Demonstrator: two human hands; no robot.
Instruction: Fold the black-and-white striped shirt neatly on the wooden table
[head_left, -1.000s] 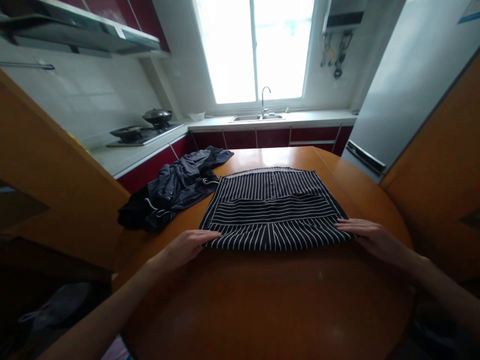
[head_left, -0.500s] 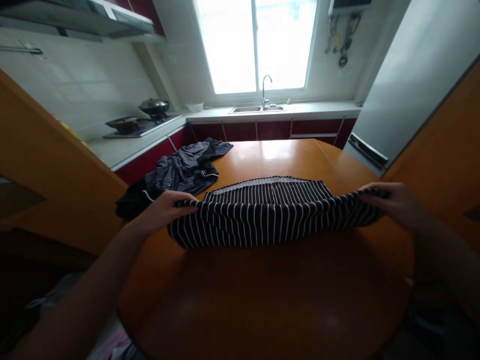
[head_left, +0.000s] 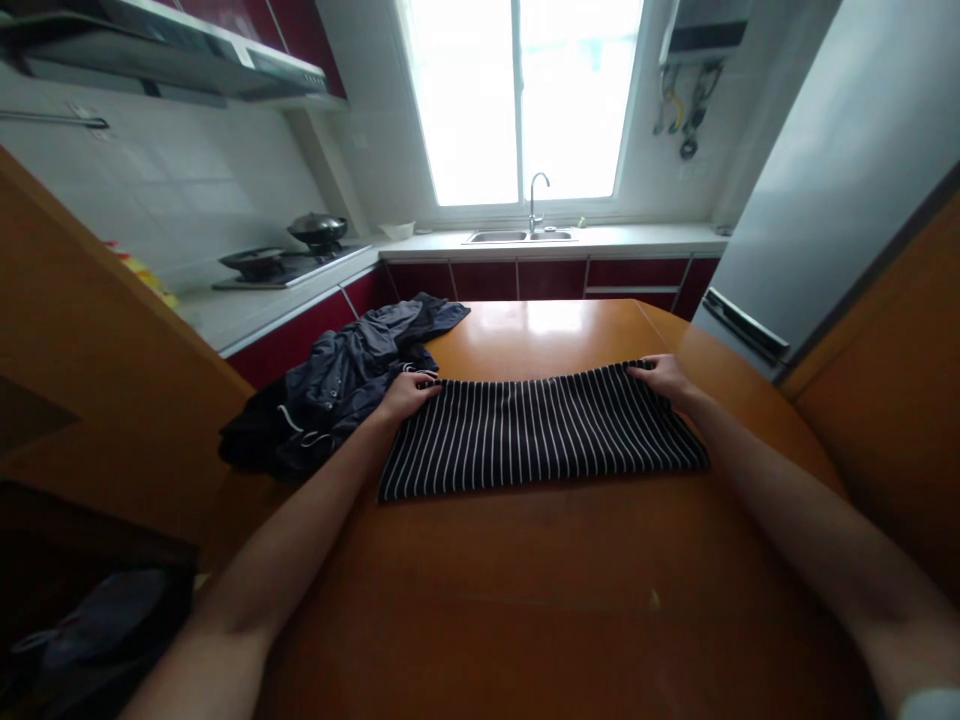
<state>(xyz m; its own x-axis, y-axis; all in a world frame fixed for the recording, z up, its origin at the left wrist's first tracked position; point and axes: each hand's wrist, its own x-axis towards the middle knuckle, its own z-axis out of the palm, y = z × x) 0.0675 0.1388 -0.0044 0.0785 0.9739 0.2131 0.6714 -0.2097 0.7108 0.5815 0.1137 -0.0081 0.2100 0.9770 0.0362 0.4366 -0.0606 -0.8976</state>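
A black garment with thin white stripes (head_left: pixel 536 435) lies folded into a wide band on the round wooden table (head_left: pixel 555 600). My left hand (head_left: pixel 409 392) pinches its far left corner, fingers closed on the cloth. My right hand (head_left: pixel 664 378) grips the far right corner the same way. Both arms reach forward over the table on either side of the band.
A crumpled dark grey garment (head_left: pixel 341 385) lies heaped on the table's left edge. Behind are a counter with a sink (head_left: pixel 517 236), a stove with a wok (head_left: pixel 315 230), and a grey fridge (head_left: pixel 817 200) at the right. Wooden panels flank both sides.
My hands lifted the near edge of the striped garment and carried it away from me onto the far edge, so it now lies folded in half.
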